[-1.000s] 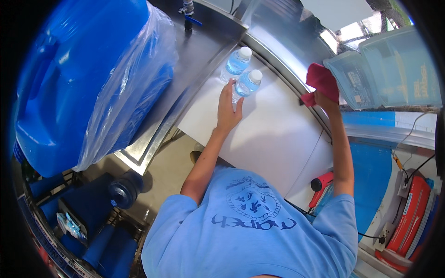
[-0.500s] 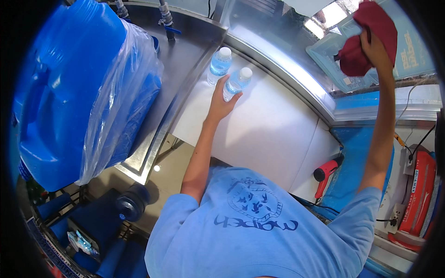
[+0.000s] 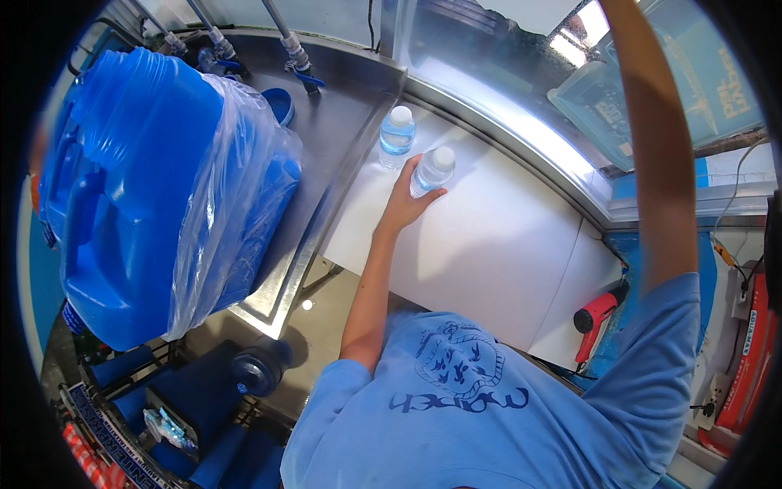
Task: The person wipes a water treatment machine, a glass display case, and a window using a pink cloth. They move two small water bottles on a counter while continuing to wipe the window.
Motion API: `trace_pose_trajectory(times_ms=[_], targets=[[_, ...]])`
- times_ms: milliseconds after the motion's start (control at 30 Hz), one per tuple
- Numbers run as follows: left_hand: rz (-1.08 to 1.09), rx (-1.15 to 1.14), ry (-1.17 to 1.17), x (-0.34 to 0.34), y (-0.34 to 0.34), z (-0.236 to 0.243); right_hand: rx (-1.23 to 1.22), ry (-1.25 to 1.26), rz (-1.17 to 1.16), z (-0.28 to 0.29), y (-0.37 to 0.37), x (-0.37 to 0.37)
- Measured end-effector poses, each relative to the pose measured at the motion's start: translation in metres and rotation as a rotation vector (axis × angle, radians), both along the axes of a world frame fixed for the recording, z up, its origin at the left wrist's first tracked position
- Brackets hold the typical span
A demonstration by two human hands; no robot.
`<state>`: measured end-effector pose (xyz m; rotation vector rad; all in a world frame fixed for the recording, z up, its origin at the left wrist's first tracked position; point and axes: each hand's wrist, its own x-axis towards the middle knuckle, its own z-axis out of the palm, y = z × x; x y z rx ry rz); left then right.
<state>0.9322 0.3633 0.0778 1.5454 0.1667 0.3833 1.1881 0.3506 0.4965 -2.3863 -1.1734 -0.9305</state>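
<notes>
My left hand [image 3: 403, 202] is wrapped round the lower part of a small clear water bottle [image 3: 432, 169] with a white cap and a pale blue label. It stands upright on a white tabletop [image 3: 481, 253]. Just behind it to the left is a second bottle of the same kind [image 3: 397, 140], apart from my fingers. My right forearm [image 3: 666, 179] reaches up past the top edge of the head view, so that hand is hidden, along with anything in it.
At left, a large blue water jug [image 3: 122, 220] partly wrapped in clear plastic stands on a steel counter [image 3: 342, 106] with valved pipes [image 3: 297, 57] behind. A red-and-black heat gun or dryer [image 3: 599, 319] lies at the right. Pale blue bins [image 3: 590, 114] sit beyond the window frame.
My right hand, which held a dark red cloth at upper right, has gone up out of view with it. My left hand still holds the bottle; the view has shifted somewhat.
</notes>
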Motion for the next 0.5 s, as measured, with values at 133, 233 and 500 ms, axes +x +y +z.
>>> trace_pose_trajectory(times_ms=[133,233,500], targets=[[-0.103,-0.103,0.014,-0.002,0.005,0.003,-0.259,0.336,0.209,-0.097,-0.011,0.019],[-0.121,-0.08,-0.018,0.0,0.006,0.009,-0.069,1.043,0.155,-0.195,-0.047,-0.001],[-0.053,0.139,-0.02,-0.005,0.005,0.022,-0.059,1.045,0.172,-0.302,-0.144,0.016]])
